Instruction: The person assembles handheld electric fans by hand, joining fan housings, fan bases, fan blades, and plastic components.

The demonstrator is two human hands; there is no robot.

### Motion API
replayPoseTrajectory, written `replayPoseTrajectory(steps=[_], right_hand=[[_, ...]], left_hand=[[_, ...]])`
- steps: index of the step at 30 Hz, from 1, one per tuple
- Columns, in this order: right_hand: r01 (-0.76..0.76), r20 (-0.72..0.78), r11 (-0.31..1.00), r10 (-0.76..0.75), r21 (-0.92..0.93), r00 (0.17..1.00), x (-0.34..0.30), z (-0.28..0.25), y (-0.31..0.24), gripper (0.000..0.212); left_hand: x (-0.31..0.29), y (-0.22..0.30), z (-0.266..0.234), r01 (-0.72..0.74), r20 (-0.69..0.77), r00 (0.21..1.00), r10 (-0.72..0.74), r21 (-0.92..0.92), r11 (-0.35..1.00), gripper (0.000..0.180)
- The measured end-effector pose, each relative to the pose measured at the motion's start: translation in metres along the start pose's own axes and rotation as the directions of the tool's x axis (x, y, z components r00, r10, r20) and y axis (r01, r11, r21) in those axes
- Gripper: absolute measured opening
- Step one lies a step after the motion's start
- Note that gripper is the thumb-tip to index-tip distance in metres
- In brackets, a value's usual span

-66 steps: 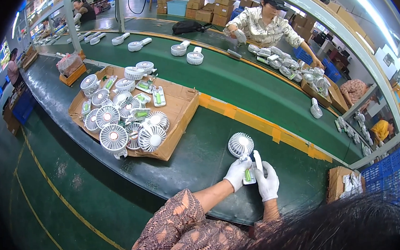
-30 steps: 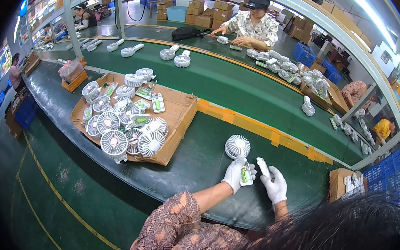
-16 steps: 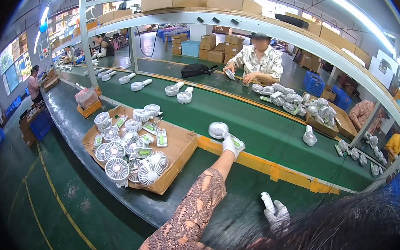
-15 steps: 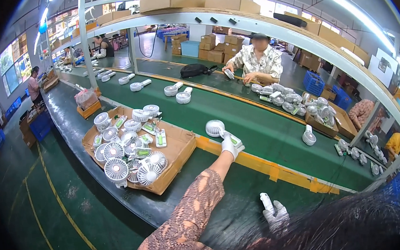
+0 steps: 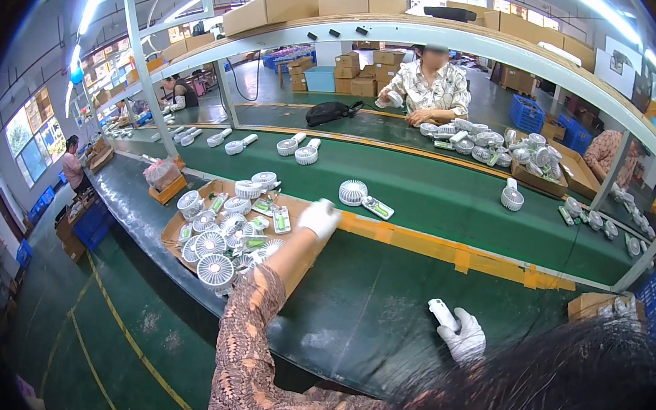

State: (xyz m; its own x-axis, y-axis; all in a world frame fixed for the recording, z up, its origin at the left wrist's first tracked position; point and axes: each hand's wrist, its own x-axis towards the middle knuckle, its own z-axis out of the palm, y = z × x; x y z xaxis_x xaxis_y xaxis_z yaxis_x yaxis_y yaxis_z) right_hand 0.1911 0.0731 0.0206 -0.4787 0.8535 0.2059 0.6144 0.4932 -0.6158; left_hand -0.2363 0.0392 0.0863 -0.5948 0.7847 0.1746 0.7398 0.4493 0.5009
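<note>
My left hand point(image 5: 320, 219), in a white glove, hovers above the right rim of a cardboard tray point(image 5: 303, 278); motion blurs its fingers. Just beyond it, on the green belt, lies a handheld fan point(image 5: 353, 193) with a round white head and a handle point(image 5: 377, 207) that shows a green inside. Several similar fans point(image 5: 214, 269) and open handles point(image 5: 281, 219) fill the tray, partly hidden by my left forearm. At the lower right, my gloved right hand point(image 5: 463, 336) is closed around a white, rounded handle-like piece point(image 5: 443, 314) over the dark bench.
More fans point(image 5: 306, 154) lie along the belt point(image 5: 436, 204), edged with orange tape point(image 5: 424, 251). Across it, a co-worker point(image 5: 433, 89) sits by a pile of fans point(image 5: 485, 145). A metal-framed shelf point(image 5: 284, 35) spans overhead. A small box point(image 5: 582, 307) stands at right.
My left hand has let go of the fan on the belt and drawn back left toward the tray. My right hand still holds the white piece. The view has shifted slightly.
</note>
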Motion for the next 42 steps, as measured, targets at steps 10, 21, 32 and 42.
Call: replayPoseTrajectory(steps=[10, 21, 32, 42], right_hand=[[0.03, -0.042, 0.999, -0.031, -0.024, 0.999, -0.003, 0.008, 0.0, 0.057], [0.033, -0.142, 0.99, -0.052, -0.135, 0.988, 0.0, 0.017, -0.004, 0.047], [0.106, -0.236, 0.973, -0.154, -0.206, 0.959, -0.007, 0.011, -0.005, 0.035], [-0.374, 0.366, -0.362, -0.093, 0.854, 0.926, 0.004, 0.031, -0.066, 0.074]], left_hand=[[0.025, -0.097, -0.044, 0.309, 0.005, 0.924, -0.383, 0.582, 0.752, 0.056], [0.046, -0.118, -0.001, 0.399, -0.138, 0.917, -0.374, 0.332, 0.855, 0.049], [0.006, 0.041, -0.04, -0.182, -0.358, 0.923, -0.139, -0.728, 0.661, 0.071], [-0.181, 0.16, 0.04, -0.096, 0.251, 0.711, 0.657, -0.891, 0.444, 0.062]])
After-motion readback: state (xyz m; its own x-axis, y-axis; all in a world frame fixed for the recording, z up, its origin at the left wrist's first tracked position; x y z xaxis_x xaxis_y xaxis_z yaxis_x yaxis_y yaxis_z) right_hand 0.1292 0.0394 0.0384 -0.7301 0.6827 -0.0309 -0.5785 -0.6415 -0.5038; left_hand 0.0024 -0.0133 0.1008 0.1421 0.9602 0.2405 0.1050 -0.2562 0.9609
